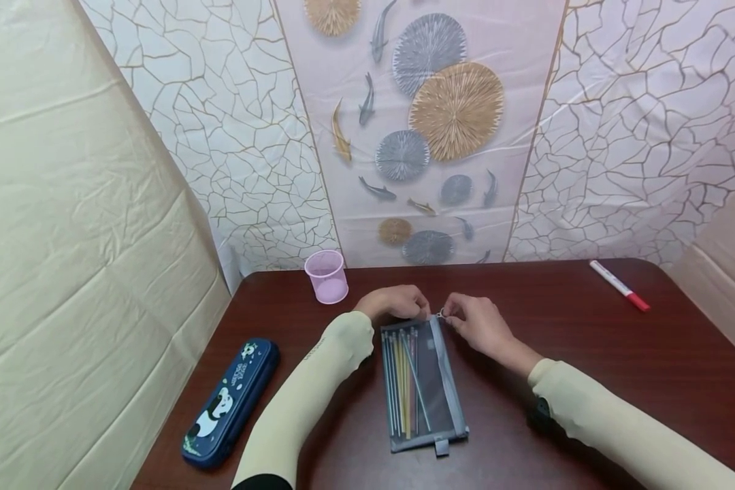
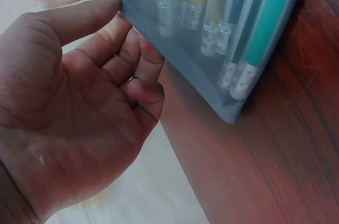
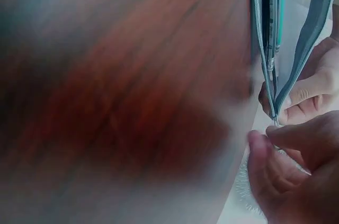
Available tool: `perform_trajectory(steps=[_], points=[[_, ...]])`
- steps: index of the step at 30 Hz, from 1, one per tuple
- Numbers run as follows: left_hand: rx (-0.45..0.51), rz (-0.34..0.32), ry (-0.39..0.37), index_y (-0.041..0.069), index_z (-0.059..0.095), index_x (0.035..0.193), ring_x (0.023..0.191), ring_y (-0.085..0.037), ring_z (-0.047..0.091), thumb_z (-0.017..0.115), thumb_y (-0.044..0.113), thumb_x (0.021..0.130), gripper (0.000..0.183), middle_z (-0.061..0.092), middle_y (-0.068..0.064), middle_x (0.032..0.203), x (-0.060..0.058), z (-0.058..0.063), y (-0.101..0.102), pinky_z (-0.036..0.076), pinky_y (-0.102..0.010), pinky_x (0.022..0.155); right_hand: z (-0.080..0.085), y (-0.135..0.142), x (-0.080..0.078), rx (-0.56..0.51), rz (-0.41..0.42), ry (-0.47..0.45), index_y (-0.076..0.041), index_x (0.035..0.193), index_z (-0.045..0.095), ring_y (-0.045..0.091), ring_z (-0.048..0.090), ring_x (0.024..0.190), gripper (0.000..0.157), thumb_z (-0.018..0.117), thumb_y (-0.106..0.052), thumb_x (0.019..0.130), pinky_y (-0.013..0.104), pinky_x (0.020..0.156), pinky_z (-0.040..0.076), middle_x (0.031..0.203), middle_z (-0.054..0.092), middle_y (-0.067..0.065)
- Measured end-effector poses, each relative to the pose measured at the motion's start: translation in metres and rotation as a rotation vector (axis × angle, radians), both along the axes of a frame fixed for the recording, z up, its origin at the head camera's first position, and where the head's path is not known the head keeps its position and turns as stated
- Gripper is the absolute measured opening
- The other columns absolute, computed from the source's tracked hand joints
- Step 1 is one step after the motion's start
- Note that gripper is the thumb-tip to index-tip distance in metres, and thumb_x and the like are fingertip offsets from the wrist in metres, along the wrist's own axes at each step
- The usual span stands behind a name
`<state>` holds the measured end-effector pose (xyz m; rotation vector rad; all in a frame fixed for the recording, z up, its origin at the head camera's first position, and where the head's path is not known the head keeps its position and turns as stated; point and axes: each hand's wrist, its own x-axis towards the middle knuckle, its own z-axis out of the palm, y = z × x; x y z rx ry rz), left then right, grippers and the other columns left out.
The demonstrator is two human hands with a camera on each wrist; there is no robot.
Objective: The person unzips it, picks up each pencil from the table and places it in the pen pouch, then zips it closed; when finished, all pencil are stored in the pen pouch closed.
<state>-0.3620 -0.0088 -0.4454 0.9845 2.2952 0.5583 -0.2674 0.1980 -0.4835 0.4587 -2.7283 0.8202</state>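
Note:
A grey mesh zipper pouch (image 1: 437, 381) lies on the table with several pencils (image 1: 404, 381) inside, seen through the mesh. My left hand (image 1: 399, 303) pinches the pouch's far corner between thumb and fingers, as the left wrist view shows. Just right of that corner, my right hand (image 1: 476, 323) pinches the small zipper pull (image 1: 441, 313) with thumb and forefinger. In the right wrist view the pouch's zipper edges (image 3: 304, 44) stand apart, with pencils showing between them and both hands meeting at the zipper's end.
On the left lies a dark blue pencil case (image 1: 231, 403) with a panda print. A lilac cup (image 1: 327, 278) stands at the table's back edge. Far right lies a white marker with a red cap (image 1: 620, 286). Patterned cloth (image 1: 429, 136) hangs behind the table.

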Motion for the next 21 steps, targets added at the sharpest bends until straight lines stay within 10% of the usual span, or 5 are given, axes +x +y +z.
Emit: perform_trajectory(steps=[11, 21], points=[[-0.004, 0.048, -0.074, -0.003, 0.066, 0.091, 0.077, -0.027, 0.055, 0.056, 0.010, 0.101, 0.020, 0.054, -0.005, 0.075, 0.003, 0.004, -0.008, 0.043, -0.027, 0.066, 0.004, -0.003, -0.007, -0.048, 0.036, -0.007, -0.017, 0.094, 0.075, 0.014, 0.070, 0.080, 0.011, 0.080, -0.008, 0.092, 0.034, 0.072, 0.054, 0.087, 0.077, -0.003], [-0.040, 0.019, -0.223, 0.004, 0.063, 0.089, 0.088, -0.029, 0.051, 0.051, 0.006, 0.097, 0.014, 0.053, -0.004, 0.083, -0.017, 0.015, -0.005, 0.042, -0.031, 0.077, 0.009, -0.001, -0.001, -0.037, 0.148, -0.092, -0.020, 0.095, 0.072, 0.012, 0.066, 0.086, 0.008, 0.075, -0.013, 0.095, 0.036, 0.079, 0.055, 0.093, 0.075, -0.005]])
